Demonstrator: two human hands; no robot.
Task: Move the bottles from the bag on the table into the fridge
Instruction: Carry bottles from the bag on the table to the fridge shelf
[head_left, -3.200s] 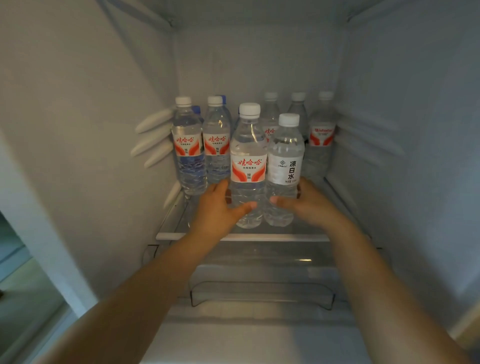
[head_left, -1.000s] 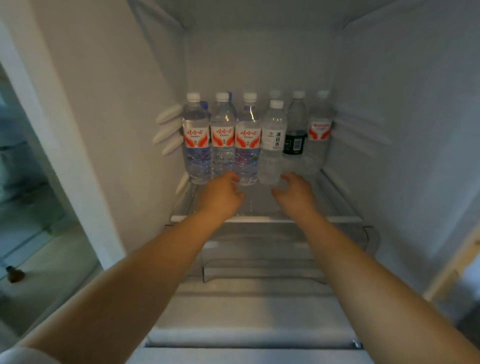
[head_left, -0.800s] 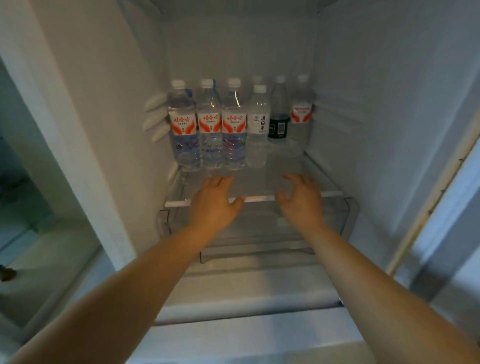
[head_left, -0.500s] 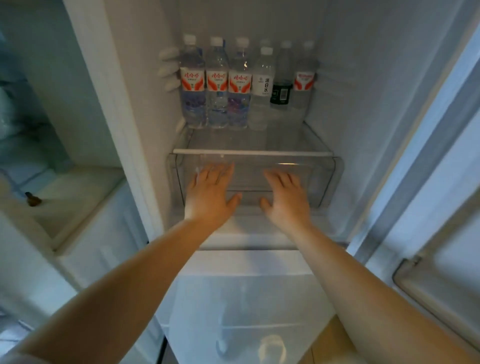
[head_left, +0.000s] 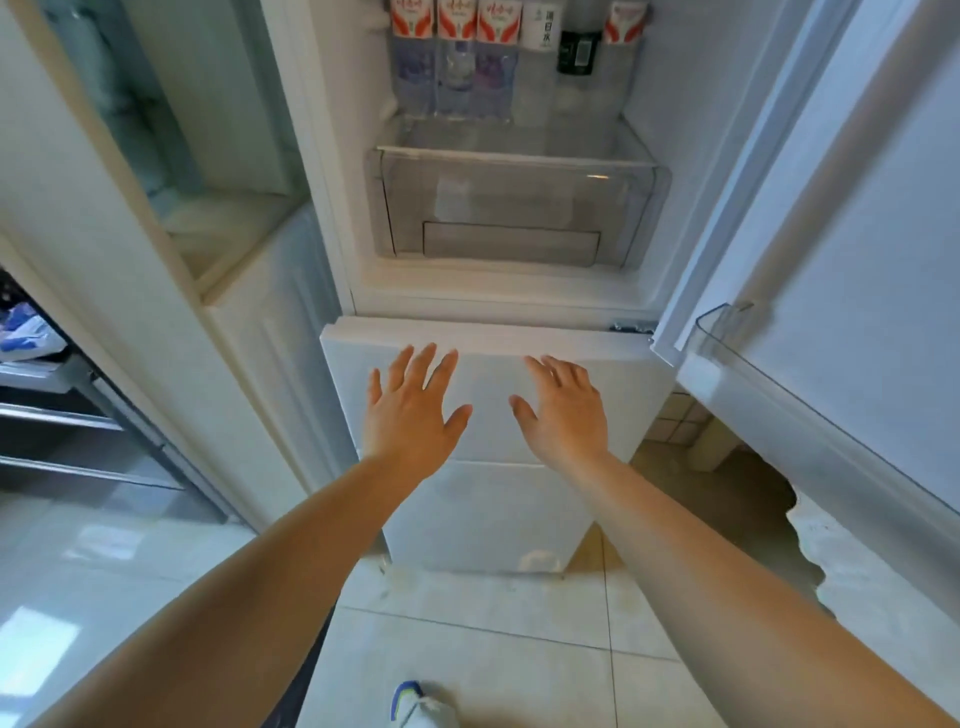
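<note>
Clear plastic bottles (head_left: 457, 57) stand in a row at the back edge of the fridge shelf (head_left: 514, 137), likely heavy, smooth-sided and best gripped mid-body, while the left hand (head_left: 408, 415) and right hand (head_left: 563, 413) hover spread and empty below.

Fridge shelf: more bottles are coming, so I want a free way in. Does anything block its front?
Nothing visible does. The door is open, both hands are empty and low, and the bottles stand at the shelf's back.

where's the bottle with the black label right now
In the head view the black-label bottle stands at top centre on the fridge shelf, between the white-label bottle and a red-label bottle.
</note>
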